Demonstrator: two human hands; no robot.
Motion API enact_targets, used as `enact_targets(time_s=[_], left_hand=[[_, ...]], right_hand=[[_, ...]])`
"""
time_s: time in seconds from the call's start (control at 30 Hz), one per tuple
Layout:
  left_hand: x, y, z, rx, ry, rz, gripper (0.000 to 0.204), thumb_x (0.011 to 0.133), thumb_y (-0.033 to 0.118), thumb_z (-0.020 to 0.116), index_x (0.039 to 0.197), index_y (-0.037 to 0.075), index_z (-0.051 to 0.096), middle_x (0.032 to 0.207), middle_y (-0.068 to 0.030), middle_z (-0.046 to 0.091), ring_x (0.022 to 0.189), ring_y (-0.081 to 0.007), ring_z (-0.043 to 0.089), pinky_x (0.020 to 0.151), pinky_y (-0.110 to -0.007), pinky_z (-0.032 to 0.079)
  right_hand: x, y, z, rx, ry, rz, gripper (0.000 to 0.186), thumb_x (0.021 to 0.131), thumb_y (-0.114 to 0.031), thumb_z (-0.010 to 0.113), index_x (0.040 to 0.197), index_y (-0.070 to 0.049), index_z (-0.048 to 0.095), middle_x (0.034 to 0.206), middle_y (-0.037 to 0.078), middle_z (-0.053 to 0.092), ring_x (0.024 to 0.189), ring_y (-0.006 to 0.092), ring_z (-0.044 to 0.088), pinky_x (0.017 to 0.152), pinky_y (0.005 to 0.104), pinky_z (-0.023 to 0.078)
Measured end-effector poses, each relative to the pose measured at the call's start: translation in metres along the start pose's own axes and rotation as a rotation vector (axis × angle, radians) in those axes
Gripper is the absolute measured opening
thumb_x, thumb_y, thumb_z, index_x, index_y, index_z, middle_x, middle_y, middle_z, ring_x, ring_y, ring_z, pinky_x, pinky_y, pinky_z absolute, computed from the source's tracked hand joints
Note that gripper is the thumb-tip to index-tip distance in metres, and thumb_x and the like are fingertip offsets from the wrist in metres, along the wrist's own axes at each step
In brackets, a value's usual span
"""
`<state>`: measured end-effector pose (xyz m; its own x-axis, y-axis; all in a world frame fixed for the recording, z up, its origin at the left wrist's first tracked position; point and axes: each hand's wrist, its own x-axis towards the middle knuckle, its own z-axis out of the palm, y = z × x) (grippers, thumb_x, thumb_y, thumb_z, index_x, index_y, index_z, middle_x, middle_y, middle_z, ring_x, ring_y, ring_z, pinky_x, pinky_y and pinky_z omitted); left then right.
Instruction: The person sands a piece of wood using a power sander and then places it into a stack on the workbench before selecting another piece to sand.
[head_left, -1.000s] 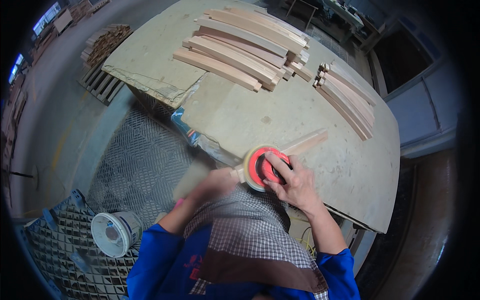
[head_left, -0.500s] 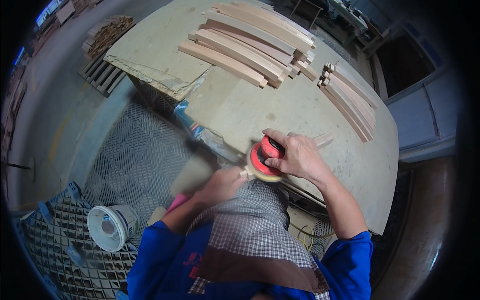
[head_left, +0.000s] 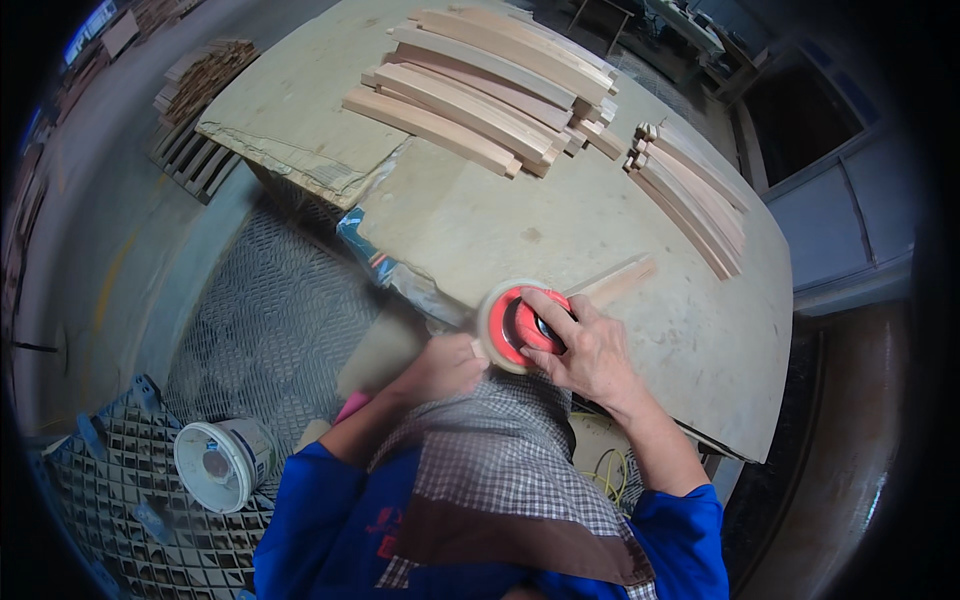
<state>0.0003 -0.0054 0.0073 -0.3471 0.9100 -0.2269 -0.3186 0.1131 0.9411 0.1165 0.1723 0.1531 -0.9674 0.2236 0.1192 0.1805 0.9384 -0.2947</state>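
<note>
My right hand [head_left: 592,350] is wrapped over the top of a red and black orbital sander [head_left: 508,325] with a round pale pad. Beneath the sander lies a wooden strip [head_left: 622,281], its far part showing on the table beyond the tool. My left hand [head_left: 445,366] is closed on the strip's near end, beside the sander's pad and just off the table's front edge. The middle of the strip is hidden by the sander and my right hand.
The worn table [head_left: 480,225] carries a stack of curved wooden pieces [head_left: 470,95] at the back and a smaller stack [head_left: 690,200] at the right. A white bucket [head_left: 222,466] stands on grating at lower left. Farther off is a pallet of wood [head_left: 205,90].
The sander has tilted and shifted slightly left with my right hand. More of the strip's far part now shows. My left hand keeps its hold, and the whole view has shifted slightly.
</note>
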Motion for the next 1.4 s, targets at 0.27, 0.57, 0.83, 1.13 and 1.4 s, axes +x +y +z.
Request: enact_targets(time_s=[0.27,0.57,0.83,1.13,1.4], left_hand=[[0.007,-0.004,-0.010,0.111,-0.061,-0.097,0.014,0.096,0.013,0.061,0.096,-0.002,0.061,0.077,-0.0055,0.065,0.064,-0.0109,0.062,0.057,-0.024,0.049],[0.007,0.013,-0.008,0.200,0.127,0.121,0.015,0.094,0.013,0.060,0.090,-0.001,0.063,0.067,-0.0067,0.065,0.057,-0.0115,0.062,0.053,-0.028,0.050],[-0.002,0.016,0.007,0.498,0.245,0.160,0.012,0.087,0.010,0.067,0.095,0.003,0.062,0.079,-0.0068,0.066,0.066,-0.0122,0.065,0.057,-0.026,0.051],[0.030,0.028,0.012,0.023,0.065,-0.333,0.033,0.091,0.023,0.070,0.104,-0.007,0.066,0.082,-0.0108,0.067,0.063,-0.0122,0.061,0.054,-0.023,0.049],[0.015,0.036,0.020,0.250,0.188,-0.200,0.024,0.089,0.022,0.072,0.091,-0.001,0.069,0.070,-0.0005,0.066,0.048,-0.0046,0.053,0.044,-0.019,0.040]], right_hand=[[-0.022,0.022,0.002,0.063,0.009,-0.074,0.057,0.077,-0.020,0.076,0.131,-0.030,0.059,0.098,0.017,0.061,0.077,0.0352,0.064,0.065,0.0420,0.054],[-0.082,0.049,-0.003,0.040,0.118,0.025,0.064,0.065,-0.018,0.082,0.125,-0.020,0.063,0.097,0.015,0.062,0.082,0.0342,0.064,0.069,0.0406,0.054],[-0.115,0.063,-0.004,0.074,0.381,0.298,0.069,0.059,-0.011,0.088,0.123,-0.007,0.063,0.099,0.018,0.068,0.086,0.0320,0.068,0.075,0.0376,0.055],[-0.093,0.093,-0.007,0.103,0.500,0.472,0.072,0.065,-0.013,0.087,0.132,-0.013,0.060,0.101,0.016,0.068,0.087,0.0305,0.068,0.079,0.0366,0.055],[-0.074,0.154,-0.007,-0.008,0.481,0.512,0.070,0.064,-0.026,0.084,0.130,-0.027,0.062,0.090,0.015,0.065,0.079,0.0345,0.068,0.073,0.0432,0.056]])
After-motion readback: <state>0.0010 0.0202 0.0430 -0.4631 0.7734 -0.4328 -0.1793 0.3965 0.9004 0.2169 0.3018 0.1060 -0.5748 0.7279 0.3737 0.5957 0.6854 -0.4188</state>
